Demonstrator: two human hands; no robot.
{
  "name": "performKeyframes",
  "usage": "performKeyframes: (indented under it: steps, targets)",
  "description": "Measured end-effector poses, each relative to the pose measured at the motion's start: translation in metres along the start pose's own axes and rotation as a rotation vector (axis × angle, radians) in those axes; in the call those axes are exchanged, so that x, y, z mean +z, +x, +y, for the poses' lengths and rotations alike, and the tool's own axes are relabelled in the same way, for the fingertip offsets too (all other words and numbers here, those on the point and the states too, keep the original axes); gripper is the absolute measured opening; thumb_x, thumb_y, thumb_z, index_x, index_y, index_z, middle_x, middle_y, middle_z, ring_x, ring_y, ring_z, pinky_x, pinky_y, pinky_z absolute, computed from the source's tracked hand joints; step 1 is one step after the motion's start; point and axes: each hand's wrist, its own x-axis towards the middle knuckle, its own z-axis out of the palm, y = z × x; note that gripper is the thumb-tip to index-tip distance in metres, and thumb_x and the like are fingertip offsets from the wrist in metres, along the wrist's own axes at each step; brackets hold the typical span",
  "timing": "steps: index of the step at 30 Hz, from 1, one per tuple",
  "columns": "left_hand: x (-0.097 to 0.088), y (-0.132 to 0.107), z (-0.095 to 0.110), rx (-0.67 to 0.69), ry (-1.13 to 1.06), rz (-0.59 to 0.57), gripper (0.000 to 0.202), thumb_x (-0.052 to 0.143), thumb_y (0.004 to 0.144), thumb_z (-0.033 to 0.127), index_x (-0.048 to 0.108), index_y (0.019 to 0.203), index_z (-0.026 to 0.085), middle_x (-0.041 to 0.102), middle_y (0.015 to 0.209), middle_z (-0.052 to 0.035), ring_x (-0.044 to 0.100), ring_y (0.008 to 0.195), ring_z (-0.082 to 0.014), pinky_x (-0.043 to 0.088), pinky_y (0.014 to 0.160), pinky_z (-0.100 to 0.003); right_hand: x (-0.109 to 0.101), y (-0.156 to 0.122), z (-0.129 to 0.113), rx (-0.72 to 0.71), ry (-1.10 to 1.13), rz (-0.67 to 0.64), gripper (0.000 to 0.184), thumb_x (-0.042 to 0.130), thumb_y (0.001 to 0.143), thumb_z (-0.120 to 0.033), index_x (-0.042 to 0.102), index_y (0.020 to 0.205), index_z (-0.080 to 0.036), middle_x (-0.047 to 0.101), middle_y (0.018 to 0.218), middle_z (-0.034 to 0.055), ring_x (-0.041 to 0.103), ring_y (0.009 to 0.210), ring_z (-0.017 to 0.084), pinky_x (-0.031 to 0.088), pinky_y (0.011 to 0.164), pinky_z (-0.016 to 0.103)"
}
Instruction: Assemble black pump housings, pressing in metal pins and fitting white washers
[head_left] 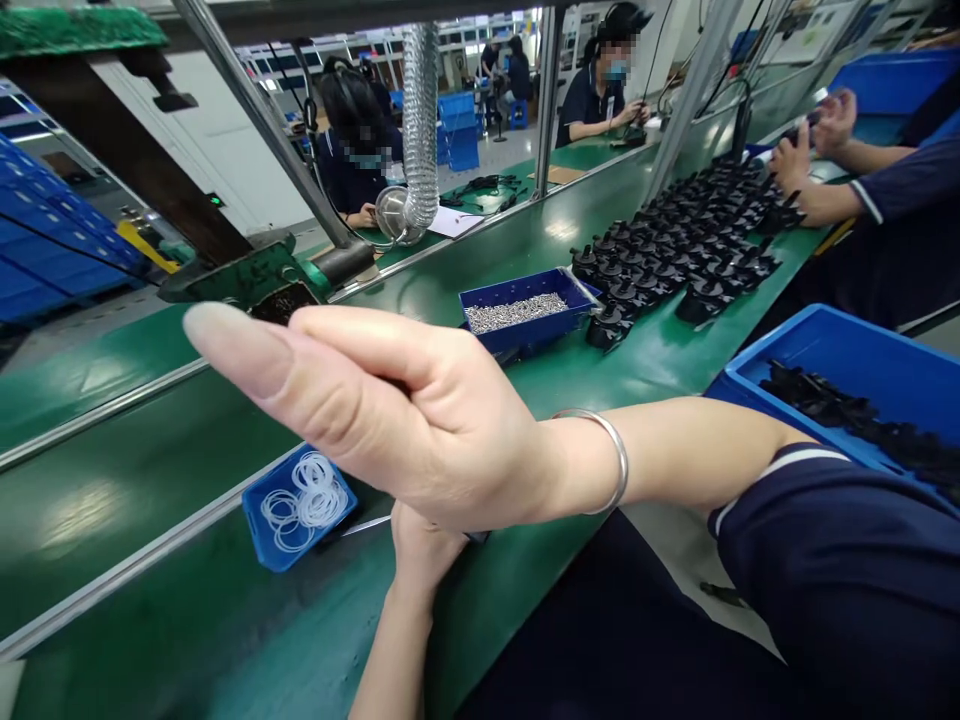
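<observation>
The press [232, 270] stands beyond the right hand's thumb, to the left; from this angle it is hard to judge how near they are. Below that thumb, the tray [264, 548] carries loose white rings [319, 490], heaped and overlapping. A sleeve or finger catching its rim could tip them out, and picking one could drag up several. Just left of the left hand, a thin metal strip [366, 525] slants over the tabletop [622, 385]; a careless nudge might shift it.

The left hand [421, 545] is mostly hidden behind the right, so I cannot tell how open it is or whether it grips anything. The right hand [420, 410] has its fingers curled and thumb stretched out leftward; whatever its palm may hold is out of sight. Under its wrist side a dark piece [478, 537] barely shows, too covered to identify. Working with one hand blocking the view of the other, a part could be misplaced unseen.

Beyond the right wrist, the bin [514, 291] is full of small screws [517, 314], which a bump could spill. Black parts [660, 250] crowd close behind it and might topple. Right of the forearm, the crate [892, 370] has more black pieces [832, 400] jumbled inside, liable to tangle.
</observation>
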Motion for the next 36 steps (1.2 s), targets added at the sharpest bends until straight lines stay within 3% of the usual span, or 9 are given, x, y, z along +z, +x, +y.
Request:
performKeyframes:
  steps: [3, 7, 13, 17, 20, 24, 30, 33, 36]
  targets:
    - [-0.002, 0.003, 0.003, -0.036, -0.034, -0.08, 0.043, 0.074, 0.079, 0.043, 0.061, 0.115, 0.023, 0.071, 0.098, -0.0079, 0.069, 0.099, -0.0318, 0.061, 0.081, -0.048, 0.0, -0.001, -0.002, 0.019, 0.022, -0.022, 0.058, 0.037, 0.089, -0.075, 0.072, 0.097, -0.029, 0.021, 0.073, -0.0016, 0.027, 0.065, 0.012, 0.041, 0.07, 0.027]
    - [-0.001, 0.008, 0.009, -0.06, -0.04, -0.237, 0.047, 0.07, 0.084, 0.041, 0.057, 0.126, 0.027, 0.07, 0.11, -0.0104, 0.066, 0.109, -0.0332, 0.06, 0.084, -0.048, -0.003, 0.0, -0.011, 0.16, -0.002, -0.112, 0.063, 0.033, 0.09, -0.072, 0.074, 0.099, -0.025, 0.026, 0.071, -0.0016, 0.031, 0.066, 0.011, 0.036, 0.065, 0.027]
    - [0.01, 0.003, 0.008, -0.062, -0.027, -0.189, 0.039, 0.07, 0.083, 0.044, 0.062, 0.116, 0.026, 0.072, 0.096, -0.0061, 0.069, 0.097, -0.031, 0.061, 0.081, -0.048, -0.008, -0.001, -0.017, 0.148, 0.065, -0.094, 0.06, 0.032, 0.091, -0.07, 0.075, 0.095, -0.028, 0.027, 0.069, -0.0026, 0.03, 0.066, 0.01, 0.035, 0.065, 0.024]
    - [0.008, 0.005, 0.015, 0.015, -0.024, -0.026, 0.03, 0.079, 0.074, 0.04, 0.066, 0.096, 0.023, 0.071, 0.083, -0.003, 0.07, 0.082, -0.0262, 0.06, 0.08, -0.044, -0.015, 0.001, -0.018, 0.246, 0.148, -0.138, 0.039, 0.057, 0.084, -0.066, 0.073, 0.087, -0.031, 0.028, 0.058, -0.0056, 0.029, 0.055, 0.009, 0.029, 0.052, 0.023]
    - [0.001, 0.013, 0.025, 0.062, -0.038, 0.015, 0.035, 0.083, 0.071, 0.038, 0.066, 0.098, 0.022, 0.072, 0.084, -0.0025, 0.07, 0.078, -0.0231, 0.059, 0.077, -0.038, -0.022, 0.005, -0.012, 0.341, 0.289, -0.247, 0.038, 0.06, 0.086, -0.062, 0.069, 0.083, -0.025, 0.03, 0.052, -0.008, 0.029, 0.044, 0.006, 0.024, 0.04, 0.021]
    - [-0.003, 0.022, 0.032, 0.112, -0.095, 0.003, 0.048, 0.082, 0.074, 0.035, 0.062, 0.115, 0.022, 0.072, 0.107, -0.0081, 0.071, 0.097, -0.0269, 0.059, 0.087, -0.042, -0.035, 0.012, 0.008, 0.402, 0.544, -0.421, 0.016, 0.057, 0.092, -0.041, 0.059, 0.085, -0.027, 0.023, 0.045, -0.0111, 0.022, 0.035, 0.009, 0.021, 0.029, 0.021]
    - [-0.002, 0.027, 0.031, 0.193, -0.125, 0.002, 0.052, 0.085, 0.071, 0.029, 0.061, 0.116, 0.021, 0.072, 0.106, -0.0071, 0.071, 0.102, -0.0271, 0.058, 0.092, -0.04, -0.052, 0.028, 0.022, 0.58, 0.727, -0.797, 0.027, 0.022, 0.099, -0.021, 0.049, 0.094, -0.019, 0.023, 0.048, -0.0135, 0.02, 0.035, 0.002, 0.028, 0.039, 0.011]
    - [-0.001, 0.026, 0.031, 0.17, -0.142, -0.004, 0.048, 0.083, 0.072, 0.031, 0.061, 0.114, 0.021, 0.072, 0.109, -0.0081, 0.07, 0.105, -0.0273, 0.057, 0.094, -0.041, -0.043, 0.03, 0.008, 0.644, 0.499, -0.652, 0.023, 0.033, 0.101, -0.025, 0.052, 0.089, -0.018, 0.027, 0.049, -0.0113, 0.026, 0.038, 0.004, 0.028, 0.038, 0.014]
    - [0.002, 0.021, 0.029, 0.125, -0.095, 0.032, 0.044, 0.083, 0.071, 0.035, 0.064, 0.107, 0.021, 0.073, 0.101, -0.0074, 0.071, 0.098, -0.0283, 0.059, 0.09, -0.042, -0.028, 0.025, -0.013, 0.655, 0.104, -0.473, 0.033, 0.05, 0.097, -0.046, 0.054, 0.079, -0.019, 0.035, 0.052, -0.0084, 0.038, 0.047, 0.006, 0.035, 0.043, 0.017]
